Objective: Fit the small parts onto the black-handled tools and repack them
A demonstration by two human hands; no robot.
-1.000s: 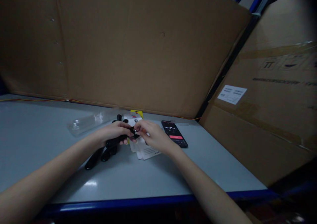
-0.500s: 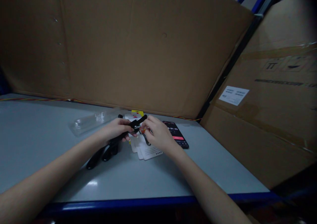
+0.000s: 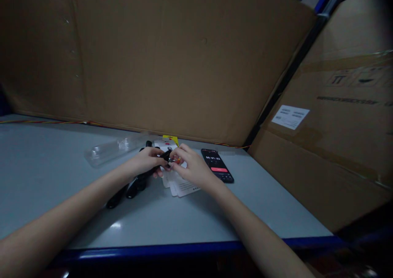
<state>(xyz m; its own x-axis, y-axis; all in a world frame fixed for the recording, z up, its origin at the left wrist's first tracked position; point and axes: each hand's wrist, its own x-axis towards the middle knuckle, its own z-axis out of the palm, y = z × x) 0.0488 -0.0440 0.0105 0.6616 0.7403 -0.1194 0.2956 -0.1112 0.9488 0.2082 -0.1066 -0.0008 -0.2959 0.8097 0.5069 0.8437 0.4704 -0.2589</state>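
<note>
In the head view, both hands meet above the middle of the table (image 3: 159, 224), near its far side. The left hand (image 3: 145, 160) is wrapped round a black tool (image 3: 165, 155), thumb on top and some fingertips showing underneath. The right hand (image 3: 193, 168) has its thumb and fingers drawn together at the front end of that tool, where a shiny bit of metal and an orange patch (image 3: 177, 160) show between them; which of the two it pinches, I cannot tell. The tool is held up between the hands, in front of some white cards (image 3: 186, 189) that lie overlapping on the table. A yellow tab (image 3: 171, 140) sticks out at the far end of the cards. Below and to the left of the left hand, black handles (image 3: 116, 198) rest on the table, partly hidden by the wrist. Beyond the left forearm lies a clear plastic tray (image 3: 107, 152). Just beside the right hand, a phone (image 3: 217, 166) lies face up, its screen reading 00:01:02 over a red button. A cardboard sheet (image 3: 184, 65) stands along the back, with a thin wire (image 3: 43, 122) at its foot, and a big cardboard box (image 3: 319, 147) bearing a white label (image 3: 290, 117) stands on the right
</note>
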